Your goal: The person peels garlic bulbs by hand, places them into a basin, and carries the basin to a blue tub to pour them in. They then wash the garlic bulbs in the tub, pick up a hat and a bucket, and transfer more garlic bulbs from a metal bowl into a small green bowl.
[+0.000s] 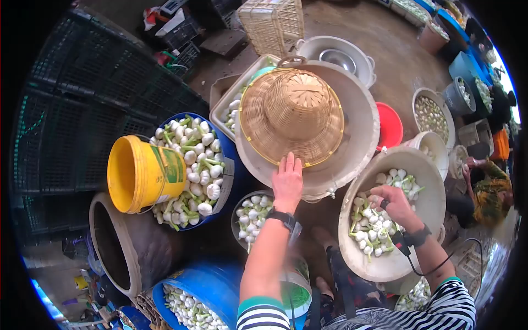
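Note:
My left hand reaches forward with its fingers stretched out, at the near brim of a woven straw hat. That hat rests on a large pale basin. Over a second pale basin on the right, my right hand is closed, its fingers curled; what they hold, if anything, is hidden. White garlic bulbs with green stems lie in that basin beneath the hand. Between and below the two basins, a small bowl of bulbs stands left of my left wrist.
A yellow bucket lies tipped on a blue tub of garlic. Black crates are stacked at left. A red bucket and a wicker basket stand farther off. Another person sits at far right.

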{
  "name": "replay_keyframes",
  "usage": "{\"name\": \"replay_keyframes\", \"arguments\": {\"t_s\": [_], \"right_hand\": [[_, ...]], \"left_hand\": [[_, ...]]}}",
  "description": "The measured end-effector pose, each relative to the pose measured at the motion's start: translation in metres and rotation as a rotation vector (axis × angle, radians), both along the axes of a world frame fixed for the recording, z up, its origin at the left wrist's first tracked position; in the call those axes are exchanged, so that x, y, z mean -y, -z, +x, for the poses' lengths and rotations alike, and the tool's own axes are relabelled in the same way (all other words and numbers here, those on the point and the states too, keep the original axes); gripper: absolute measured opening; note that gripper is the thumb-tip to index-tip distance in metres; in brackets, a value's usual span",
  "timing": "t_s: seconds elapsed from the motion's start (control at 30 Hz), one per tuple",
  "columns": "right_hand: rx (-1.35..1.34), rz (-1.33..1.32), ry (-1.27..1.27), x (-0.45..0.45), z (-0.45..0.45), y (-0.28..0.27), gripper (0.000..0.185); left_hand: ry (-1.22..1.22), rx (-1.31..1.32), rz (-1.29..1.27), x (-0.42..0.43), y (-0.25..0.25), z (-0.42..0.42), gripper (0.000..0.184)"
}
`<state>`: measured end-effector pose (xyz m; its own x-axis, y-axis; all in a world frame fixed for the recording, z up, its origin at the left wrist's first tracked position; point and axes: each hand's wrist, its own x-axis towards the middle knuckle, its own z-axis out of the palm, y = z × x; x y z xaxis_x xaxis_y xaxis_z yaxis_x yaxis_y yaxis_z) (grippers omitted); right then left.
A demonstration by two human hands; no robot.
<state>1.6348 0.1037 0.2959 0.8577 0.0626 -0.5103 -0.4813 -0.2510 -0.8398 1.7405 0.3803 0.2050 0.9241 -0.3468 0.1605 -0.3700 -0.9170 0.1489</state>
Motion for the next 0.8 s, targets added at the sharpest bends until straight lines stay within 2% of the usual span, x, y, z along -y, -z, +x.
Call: {"name": "replay_keyframes", "arguments": {"t_s": [0.1, 0.17, 0.2, 0.27, 0.33, 0.37, 0.4, 0.47, 0.5, 0.6, 0.63, 0.67, 0.7, 0.73, 0.77, 0.8], "right_hand": [[-0.097, 0.045, 0.118, 0.008, -0.028, -0.008, 0.020], [-0.073, 0.035, 0.068, 0.005, -0.043, -0.010, 0.021], [-0.090, 0.045, 0.068, 0.003, -0.052, -0.009, 0.022], [-0.031, -0.017, -0.014, -0.002, -0.076, 0.002, 0.021], [-0.095, -0.014, -0.018, -0.008, -0.104, 0.006, 0.020], [0.050, -0.115, -0.077, -0.010, -0.122, 0.011, 0.019], [0.038, -0.165, -0.110, -0.013, -0.137, 0.008, 0.019], [0.081, -0.252, -0.193, -0.016, -0.172, 0.014, 0.017], [0.041, -0.311, -0.276, -0.015, -0.183, 0.004, 0.016], [0.008, -0.411, -0.246, -0.009, -0.241, 0.011, 0.016], [-0.011, -0.456, -0.230, -0.004, -0.261, 0.011, 0.016], [-0.030, -0.501, -0.211, 0.000, -0.282, 0.012, 0.016], [-0.056, -0.522, -0.203, 0.005, -0.305, 0.013, 0.016], [-0.084, -0.550, -0.188, 0.011, -0.333, 0.015, 0.016], [-0.117, -0.587, -0.160, 0.018, -0.358, 0.015, 0.016], [-0.310, -0.581, -0.178, 0.020, -0.382, 0.010, 0.017]], "left_hand": [[-0.021, -0.028, -0.044, 0.008, 0.008, -0.018, 0.038], [-0.016, -0.106, -0.143, -0.002, 0.007, -0.028, 0.043], [0.026, -0.052, -0.136, -0.008, -0.003, -0.036, 0.045], [0.092, -0.058, -0.194, -0.019, -0.018, -0.059, 0.039], [0.049, -0.219, -0.368, -0.032, -0.032, -0.094, 0.035], [-0.025, -0.314, -0.365, -0.040, -0.037, -0.115, 0.036], [-0.052, -0.371, -0.388, -0.048, -0.038, -0.138, 0.036], [-0.337, -0.768, -0.406, -0.051, -0.060, -0.183, 0.036], [-0.351, -0.697, -0.544, -0.070, -0.034, -0.223, 0.035], [-0.399, -0.794, -0.664, -0.070, -0.051, -0.308, 0.029], [-0.387, -0.823, -0.561, -0.073, -0.055, -0.335, 0.029], [-0.409, -0.871, -0.590, -0.077, -0.056, -0.363, 0.030], [-0.300, -0.782, -0.508, -0.077, -0.059, -0.386, 0.031], [-0.377, -0.883, -0.506, -0.079, -0.065, -0.413, 0.030], [-0.274, -0.810, -0.492, -0.087, -0.057, -0.438, 0.030], [-0.155, -0.738, -0.491, -0.097, -0.043, -0.466, 0.030]]}}
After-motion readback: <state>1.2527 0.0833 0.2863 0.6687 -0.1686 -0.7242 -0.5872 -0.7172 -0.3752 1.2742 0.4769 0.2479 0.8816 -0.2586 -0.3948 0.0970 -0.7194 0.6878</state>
